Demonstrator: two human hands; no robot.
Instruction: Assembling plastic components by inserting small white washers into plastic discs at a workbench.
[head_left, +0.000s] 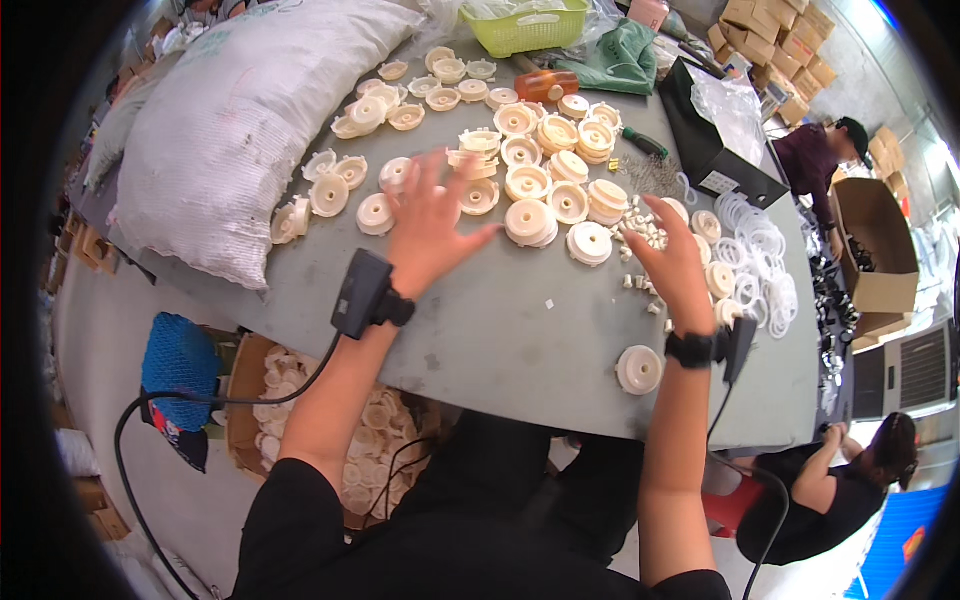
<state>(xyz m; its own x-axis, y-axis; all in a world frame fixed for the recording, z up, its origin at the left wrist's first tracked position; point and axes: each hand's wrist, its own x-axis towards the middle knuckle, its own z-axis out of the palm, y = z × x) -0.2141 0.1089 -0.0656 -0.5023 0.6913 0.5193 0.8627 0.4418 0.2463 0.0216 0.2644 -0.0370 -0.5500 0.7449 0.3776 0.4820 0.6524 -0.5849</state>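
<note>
My left hand (430, 220) is over the table with its fingers spread, holding nothing, its fingertips blurred. It hovers among cream-coloured round plastic parts, beside one white disc (375, 214) and left of a stacked pair (530, 222). My right hand (674, 265) has its thumb and fingers apart, with nothing visible between them. It is right next to a heap of small white plastic plugs (640, 232). Near its thumb lies a white wheel-like part (589, 243). Clear plastic rings (755, 250) lie to its right. A single round part (639, 370) rests at the table's near edge.
A large woven sack (240, 130) fills the table's left side. Farther back are a green basket (525, 30), an orange-headed mallet (546, 86), a screwdriver (645, 142) and a black box (720, 150). A carton (246, 405) of white parts stands below. Two people work at right.
</note>
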